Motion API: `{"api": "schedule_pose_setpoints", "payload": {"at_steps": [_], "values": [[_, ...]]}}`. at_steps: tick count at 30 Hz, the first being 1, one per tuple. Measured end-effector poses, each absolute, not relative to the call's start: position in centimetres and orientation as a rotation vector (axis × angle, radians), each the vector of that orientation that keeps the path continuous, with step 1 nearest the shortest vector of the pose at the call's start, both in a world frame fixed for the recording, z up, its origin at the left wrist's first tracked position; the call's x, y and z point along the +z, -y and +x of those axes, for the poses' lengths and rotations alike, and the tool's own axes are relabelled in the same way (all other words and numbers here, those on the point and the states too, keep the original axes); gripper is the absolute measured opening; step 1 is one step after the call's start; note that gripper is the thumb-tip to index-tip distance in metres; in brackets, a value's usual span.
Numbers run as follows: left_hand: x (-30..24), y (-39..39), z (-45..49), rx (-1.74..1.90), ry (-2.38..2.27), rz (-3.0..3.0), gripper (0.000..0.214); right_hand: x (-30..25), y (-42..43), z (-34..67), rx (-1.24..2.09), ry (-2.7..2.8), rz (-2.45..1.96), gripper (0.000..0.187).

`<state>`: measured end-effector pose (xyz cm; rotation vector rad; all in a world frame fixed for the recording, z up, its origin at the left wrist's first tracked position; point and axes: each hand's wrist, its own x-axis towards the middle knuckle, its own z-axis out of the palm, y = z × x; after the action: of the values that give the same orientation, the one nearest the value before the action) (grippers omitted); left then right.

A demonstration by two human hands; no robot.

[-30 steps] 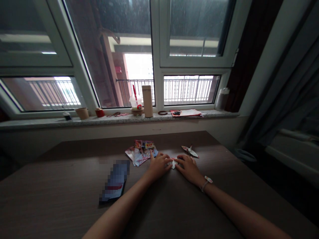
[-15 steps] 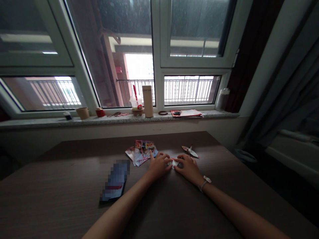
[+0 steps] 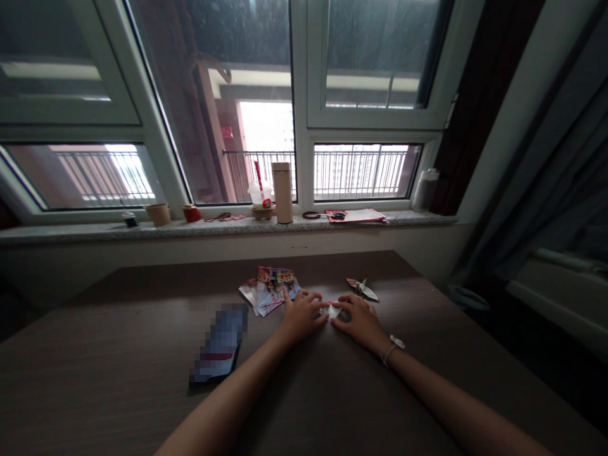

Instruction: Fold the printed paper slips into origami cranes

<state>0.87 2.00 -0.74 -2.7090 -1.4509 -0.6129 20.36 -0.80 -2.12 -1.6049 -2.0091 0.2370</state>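
1. White folded paper [image 3: 334, 311]: on table [image 3: 118, 354], in from right half of far edge.
2. Left hand [image 3: 303, 315] pinching its left side, right hand [image 3: 360, 318] its right.
3. Paper crane [image 3: 363, 289]: past right hand, toward far-right corner.

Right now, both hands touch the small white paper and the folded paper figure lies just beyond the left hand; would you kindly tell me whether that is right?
Not quite: the folded paper figure lies just beyond the right hand, not the left hand, as the head view shows. Both hands do touch the small white paper.
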Motion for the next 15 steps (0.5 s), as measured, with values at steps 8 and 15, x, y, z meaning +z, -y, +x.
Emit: {"api": "schedule_pose_setpoints", "payload": {"at_steps": [8,15], "values": [[-1.11,-2.21,0.79,-0.622,1.48,-2.665,0.028,-2.5,0.55,20.85,0.266,1.986,-1.539,0.036],[-1.18,-2.23,0.82,-0.623,1.49,-2.658,0.028,-1.99,1.21,20.77,0.12,1.984,-1.451,0.024]]}}
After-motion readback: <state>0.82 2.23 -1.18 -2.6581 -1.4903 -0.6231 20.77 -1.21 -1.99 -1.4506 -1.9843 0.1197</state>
